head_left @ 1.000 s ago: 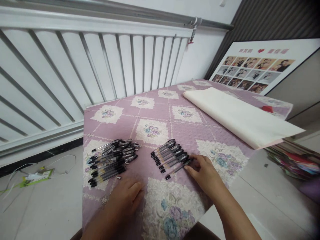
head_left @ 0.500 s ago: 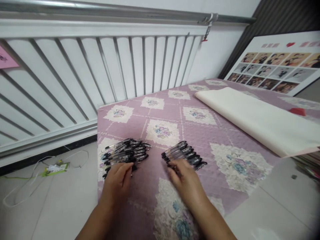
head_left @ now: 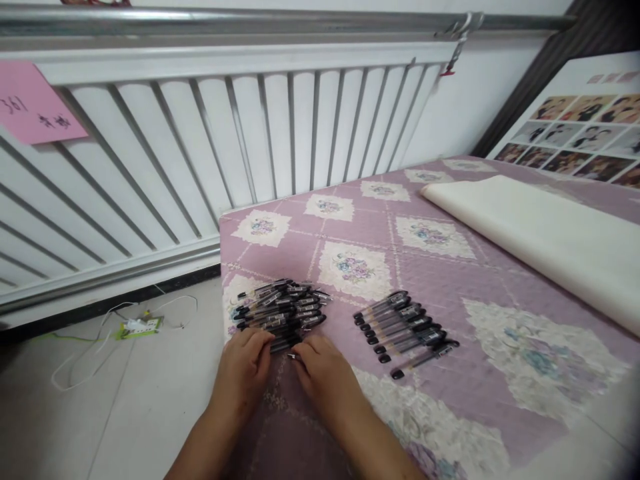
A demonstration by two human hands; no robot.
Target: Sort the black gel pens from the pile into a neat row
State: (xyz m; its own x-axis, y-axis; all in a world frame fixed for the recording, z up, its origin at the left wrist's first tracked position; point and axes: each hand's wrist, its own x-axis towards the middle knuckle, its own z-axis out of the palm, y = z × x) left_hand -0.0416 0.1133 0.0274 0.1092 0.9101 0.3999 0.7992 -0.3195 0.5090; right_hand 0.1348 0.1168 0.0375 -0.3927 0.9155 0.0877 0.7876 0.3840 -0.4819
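A heap of black-capped clear pens lies on the quilted purple cloth, the pens roughly side by side and partly overlapping. At its near left edge my left hand is closed, thumb and fingers pinched at the end of a pen. Facing it, my right hand is closed at the near right edge of the heap, with a small silver pen tip showing by the thumb. The fingertips of both hands are partly hidden. To the right, a neater slanted row of similar pens lies apart from both hands.
A white radiator with a pipe above stands behind the cloth-covered surface. A cream folded sheet lies at right, near a photo board. A pink note hangs left; a power strip and cables lie on the floor.
My right hand has left the row of pens on the right and moved left to the heap, beside my left hand. The row is now fully uncovered. The view has shifted left.
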